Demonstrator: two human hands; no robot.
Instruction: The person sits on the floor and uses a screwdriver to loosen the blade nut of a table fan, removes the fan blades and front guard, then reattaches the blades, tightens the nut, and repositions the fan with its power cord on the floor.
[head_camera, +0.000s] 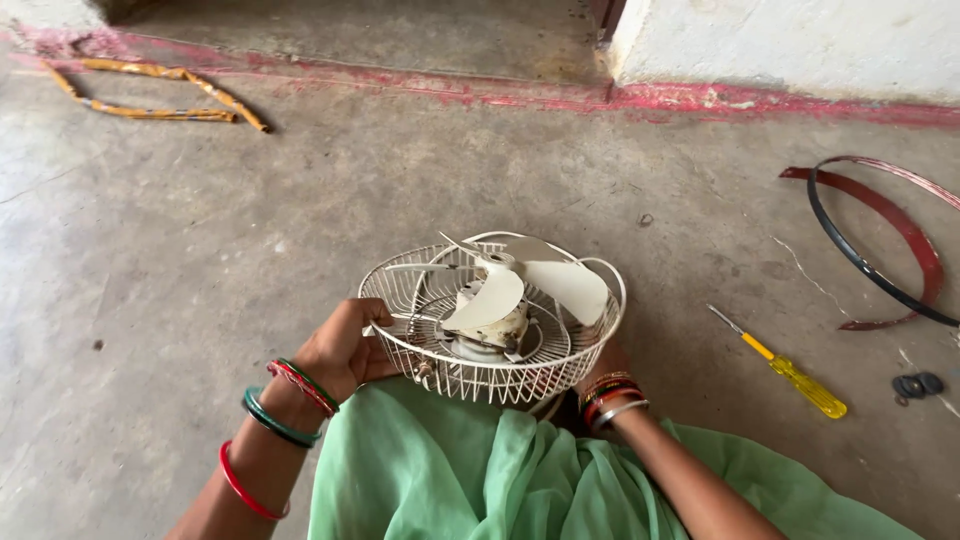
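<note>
A small white fan with a wire guard basket (600, 320) and pale blades (495, 298) rests on my lap over green cloth (480, 470). My left hand (345, 350) grips the guard's left rim, fingers curled over the wires. My right hand (605, 362) is mostly hidden under the guard's right side and holds it from below. Both wrists wear coloured bangles. The front guard is off, so the blades are exposed.
A yellow-handled screwdriver (790, 372) lies on the concrete floor to the right. Further right lie a dark red and black ring band (880, 262) and small dark round parts (917, 384). Yellow sticks (150, 100) lie far left near a red-painted step (700, 98).
</note>
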